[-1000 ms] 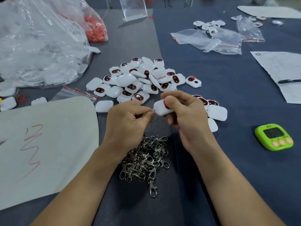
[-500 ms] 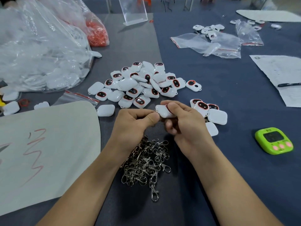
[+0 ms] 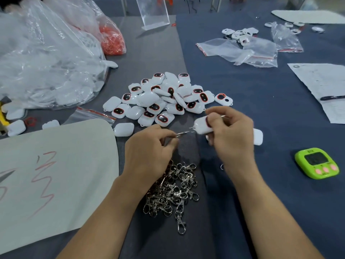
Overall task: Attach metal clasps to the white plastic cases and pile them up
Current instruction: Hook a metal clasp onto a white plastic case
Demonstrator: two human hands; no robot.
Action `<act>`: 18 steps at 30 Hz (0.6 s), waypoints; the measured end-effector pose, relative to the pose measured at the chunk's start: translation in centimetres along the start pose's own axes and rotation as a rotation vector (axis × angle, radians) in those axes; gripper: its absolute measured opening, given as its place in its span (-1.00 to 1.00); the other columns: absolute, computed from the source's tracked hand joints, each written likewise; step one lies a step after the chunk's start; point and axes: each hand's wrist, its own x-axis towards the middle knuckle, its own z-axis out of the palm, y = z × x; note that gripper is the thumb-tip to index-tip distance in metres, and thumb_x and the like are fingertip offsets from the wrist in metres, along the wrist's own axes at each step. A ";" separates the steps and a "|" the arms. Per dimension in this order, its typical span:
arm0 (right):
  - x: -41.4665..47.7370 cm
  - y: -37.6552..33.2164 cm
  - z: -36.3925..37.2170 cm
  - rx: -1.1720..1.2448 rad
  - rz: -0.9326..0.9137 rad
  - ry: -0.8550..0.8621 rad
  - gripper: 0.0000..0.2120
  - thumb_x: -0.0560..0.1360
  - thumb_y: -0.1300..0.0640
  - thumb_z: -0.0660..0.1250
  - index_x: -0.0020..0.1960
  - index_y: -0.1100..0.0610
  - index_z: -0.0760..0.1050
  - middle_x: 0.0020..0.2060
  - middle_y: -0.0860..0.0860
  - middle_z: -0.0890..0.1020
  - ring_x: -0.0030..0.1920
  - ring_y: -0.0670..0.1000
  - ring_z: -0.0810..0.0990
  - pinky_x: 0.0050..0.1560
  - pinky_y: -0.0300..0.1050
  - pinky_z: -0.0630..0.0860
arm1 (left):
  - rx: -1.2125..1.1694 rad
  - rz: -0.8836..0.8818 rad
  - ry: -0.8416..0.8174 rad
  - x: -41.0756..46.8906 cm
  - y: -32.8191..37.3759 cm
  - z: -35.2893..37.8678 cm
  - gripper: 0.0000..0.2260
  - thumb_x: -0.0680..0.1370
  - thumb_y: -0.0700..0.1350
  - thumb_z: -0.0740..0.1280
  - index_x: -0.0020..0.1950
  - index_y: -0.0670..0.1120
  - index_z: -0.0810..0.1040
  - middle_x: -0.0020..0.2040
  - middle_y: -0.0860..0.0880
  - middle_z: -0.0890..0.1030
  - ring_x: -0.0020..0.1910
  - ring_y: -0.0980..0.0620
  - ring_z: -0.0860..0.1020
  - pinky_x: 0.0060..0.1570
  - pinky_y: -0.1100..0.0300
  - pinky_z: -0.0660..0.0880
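Note:
My right hand (image 3: 230, 133) grips a white plastic case (image 3: 202, 126) above the table's middle. A metal clasp (image 3: 183, 133) hangs from the case's left end, and my left hand (image 3: 149, 156) pinches its other end between thumb and fingers. A heap of loose metal clasps (image 3: 174, 187) lies just below my hands. Behind them sits a pile of white cases with red-rimmed dark windows (image 3: 166, 99). A few more white cases (image 3: 258, 136) lie partly hidden behind my right hand.
A green timer (image 3: 317, 162) sits at the right. A white sheet with red marks (image 3: 52, 174) covers the left foreground. Big clear bags of white parts (image 3: 46, 58) and a bag of red parts (image 3: 112, 41) fill the left back. Small zip bags (image 3: 242, 51) and papers (image 3: 321, 86) lie far right.
My hands have drawn apart: the right hand carried the case up and to the right, and the clasp now stretches between the case and my left fingers.

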 end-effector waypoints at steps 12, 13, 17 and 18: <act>0.0 0.8 0.0 -0.624 -0.420 -0.009 -0.69 0.46 0.37 0.40 0.10 0.09 0.73 0.13 -0.02 0.71 0.21 0.13 0.51 0.28 -0.05 0.37 | 0.031 -0.044 -0.454 0.7 -2.5 -3.2 -0.73 0.27 0.26 0.50 -0.04 0.38 0.66 0.01 0.39 0.56 -0.03 0.33 0.54 -0.03 0.32 0.43; -0.3 0.7 1.1 -0.621 -0.461 -0.057 -0.69 0.46 0.38 0.38 0.09 0.08 0.73 0.11 -0.04 0.72 0.21 0.09 0.51 0.28 -0.09 0.34 | 0.007 -0.042 -0.462 0.9 -2.6 -3.2 -0.77 0.31 0.19 0.56 -0.06 0.35 0.69 -0.01 0.37 0.57 -0.03 0.33 0.55 -0.04 0.35 0.40; -0.6 0.2 5.1 -0.622 -0.499 -0.330 -0.56 0.42 0.41 0.31 0.22 0.12 0.67 0.18 -0.01 0.70 0.25 0.03 0.45 0.31 -0.18 0.28 | -0.028 -0.061 -0.399 1.2 -2.3 -2.5 -0.85 0.36 -0.03 0.61 -0.12 0.17 0.76 -0.15 0.28 0.61 -0.13 0.30 0.56 -0.15 0.49 0.33; -0.4 0.0 5.9 -0.632 -0.487 -0.409 -0.53 0.43 0.40 0.31 0.29 0.13 0.63 0.23 0.00 0.67 0.27 0.03 0.42 0.30 -0.22 0.26 | -0.040 -0.055 -0.382 1.1 -2.2 -2.3 -0.85 0.36 -0.07 0.62 -0.12 0.12 0.77 -0.18 0.30 0.61 -0.15 0.32 0.56 -0.16 0.52 0.32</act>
